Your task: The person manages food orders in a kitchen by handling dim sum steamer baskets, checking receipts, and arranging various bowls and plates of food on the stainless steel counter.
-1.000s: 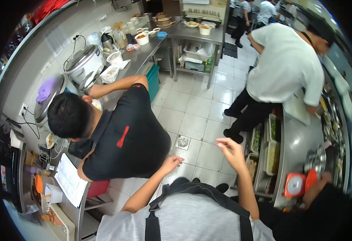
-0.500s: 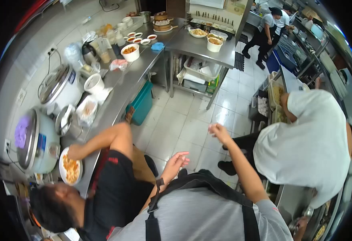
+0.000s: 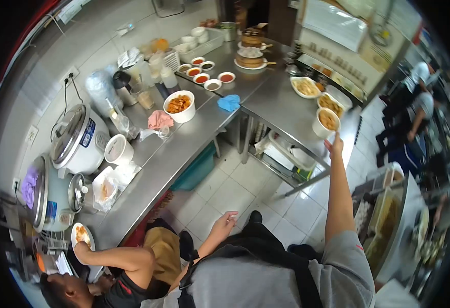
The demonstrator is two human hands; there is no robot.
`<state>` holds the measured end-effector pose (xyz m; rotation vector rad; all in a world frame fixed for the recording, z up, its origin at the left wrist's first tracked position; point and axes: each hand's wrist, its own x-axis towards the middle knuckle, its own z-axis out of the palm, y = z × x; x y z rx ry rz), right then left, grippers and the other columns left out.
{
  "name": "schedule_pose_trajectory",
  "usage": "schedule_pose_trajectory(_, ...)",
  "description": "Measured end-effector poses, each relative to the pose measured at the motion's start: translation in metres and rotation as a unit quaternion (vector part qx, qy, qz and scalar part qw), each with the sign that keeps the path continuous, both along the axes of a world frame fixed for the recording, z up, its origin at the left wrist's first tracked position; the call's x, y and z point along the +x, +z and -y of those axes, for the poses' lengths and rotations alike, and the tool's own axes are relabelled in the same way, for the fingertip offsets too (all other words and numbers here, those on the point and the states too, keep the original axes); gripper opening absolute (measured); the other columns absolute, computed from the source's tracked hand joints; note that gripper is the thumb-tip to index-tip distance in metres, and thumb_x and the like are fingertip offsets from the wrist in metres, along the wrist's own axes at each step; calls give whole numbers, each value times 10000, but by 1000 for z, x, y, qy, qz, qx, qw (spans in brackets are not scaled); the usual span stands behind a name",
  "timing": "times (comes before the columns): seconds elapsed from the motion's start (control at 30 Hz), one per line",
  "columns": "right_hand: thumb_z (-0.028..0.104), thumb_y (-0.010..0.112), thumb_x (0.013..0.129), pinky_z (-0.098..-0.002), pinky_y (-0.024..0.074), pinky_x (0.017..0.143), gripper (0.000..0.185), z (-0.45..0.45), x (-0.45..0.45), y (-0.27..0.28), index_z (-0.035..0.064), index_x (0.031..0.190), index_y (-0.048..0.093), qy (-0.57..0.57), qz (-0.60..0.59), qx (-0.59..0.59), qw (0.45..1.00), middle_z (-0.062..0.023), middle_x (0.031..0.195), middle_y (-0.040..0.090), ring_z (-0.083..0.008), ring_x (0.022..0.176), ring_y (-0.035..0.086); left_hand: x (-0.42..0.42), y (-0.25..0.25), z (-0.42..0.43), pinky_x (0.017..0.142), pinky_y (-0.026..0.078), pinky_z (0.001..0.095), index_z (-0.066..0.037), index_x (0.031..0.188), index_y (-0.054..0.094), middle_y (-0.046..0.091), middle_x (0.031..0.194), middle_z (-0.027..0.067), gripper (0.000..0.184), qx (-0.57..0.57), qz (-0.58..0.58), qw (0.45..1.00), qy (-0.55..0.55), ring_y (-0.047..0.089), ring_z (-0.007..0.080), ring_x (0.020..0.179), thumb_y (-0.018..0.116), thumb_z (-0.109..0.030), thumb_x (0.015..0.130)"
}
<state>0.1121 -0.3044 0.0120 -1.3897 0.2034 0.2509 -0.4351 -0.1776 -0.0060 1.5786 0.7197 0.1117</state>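
Observation:
My right hand reaches to the right steel table, its fingers at the lower side of a white tub of orange-brown food. Whether the fingers grip the tub cannot be made out. Behind the tub are a tray of noodle-like food and a white bowl of pale food. My left hand hangs over the tiled floor with its fingers loosely apart and nothing in it.
At the lower left a co-worker handles an oval plate of food. Rice cookers, sauce dishes, a red-food tub, a blue cloth and bamboo steamers stand on the counters. Food bins line the right.
The view has moved forward to the tables. My right arm has stretched out to the tub. My left hand stays low. The white-shirted co-worker at the right has mostly left the view.

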Motion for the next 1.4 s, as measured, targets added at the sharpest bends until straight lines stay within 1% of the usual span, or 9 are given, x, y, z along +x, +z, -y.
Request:
schedule_pose_trajectory(0.3, 191, 436, 932, -355, 592, 622, 275, -48, -18, 20, -78, 986, 417, 120, 98, -99, 983, -211, 901, 585, -289, 705, 678, 88, -2, -71, 750, 470, 293, -44, 1219, 505, 620, 845, 87, 333, -23, 0, 999, 44, 606, 179, 790, 486, -140, 901)
schedule_pose_trajectory(0.47, 150, 374, 944, -334, 590, 684, 248, -177, -157, 59, -63, 1058, 429, 422, 66, -86, 900, -199, 987, 585, -276, 773, 672, 120, 2, -113, 751, 476, 320, -44, 1171, 553, 646, 849, 116, 307, 3, -36, 997, -62, 622, 206, 798, 523, -187, 901)
schedule_pose_trajectory(0.57, 179, 452, 942, -294, 564, 609, 288, -259, -240, 30, -62, 1099, 452, 563, -20, -33, 825, -152, 904, 585, -229, 705, 674, 127, -26, -149, 767, 480, 355, -27, 1135, 574, 665, 911, 158, 304, -86, -3, 995, -41, 638, 262, 846, 538, -209, 895)
schedule_pose_trajectory(0.63, 191, 479, 938, -290, 561, 604, 299, -306, -294, 30, -61, 1097, 450, 596, -96, -8, 797, -171, 978, 562, -232, 685, 670, 115, -22, -176, 776, 481, 359, -17, 1130, 574, 665, 936, 167, 305, 89, -15, 995, -34, 641, 263, 861, 541, -204, 892)
schedule_pose_trajectory(0.8, 268, 557, 914, -391, 535, 705, 308, -376, -339, 30, 16, 1082, 500, 646, 44, -32, 761, -170, 1036, 571, -270, 791, 647, 88, -44, -238, 786, 482, 339, -8, 1126, 577, 666, 925, 145, 294, 135, 2, 991, -19, 640, 222, 853, 544, -181, 891)
schedule_pose_trajectory(1.0, 176, 641, 806, -385, 435, 907, 280, -376, -204, 49, 138, 1075, 572, 284, 625, -331, 647, -124, 1161, 537, -359, 1097, 475, 89, 14, -264, 796, 463, 286, -18, 1263, 490, 653, 1002, 105, 389, -121, -59, 991, -13, 606, 172, 887, 472, -151, 898)
schedule_pose_trajectory(1.13, 86, 626, 754, -383, 435, 904, 328, -365, -119, -5, 182, 1066, 594, 348, 572, -352, 654, -105, 1141, 529, -331, 1080, 481, 115, 16, -271, 841, 453, 290, -38, 1273, 485, 641, 1029, 105, 380, 20, -13, 982, -185, 598, 181, 925, 461, -191, 926)
schedule_pose_trajectory(1.3, 36, 594, 740, -396, 457, 860, 356, -285, -91, 47, 183, 1064, 619, 211, 469, -420, 748, -117, 1068, 552, -316, 1021, 507, 173, 21, -274, 842, 450, 297, -60, 1274, 487, 634, 1051, 105, 363, -143, -87, 973, -159, 598, 164, 935, 454, -206, 943)
schedule_pose_trajectory(1.4, 63, 574, 762, -399, 457, 822, 313, -155, -49, 5, 153, 1051, 652, 100, 494, -535, 678, -159, 978, 592, -319, 938, 559, 215, 21, -281, 839, 451, 289, -66, 1273, 489, 629, 1051, 97, 351, -148, -95, 966, -191, 597, 151, 936, 453, -200, 950)
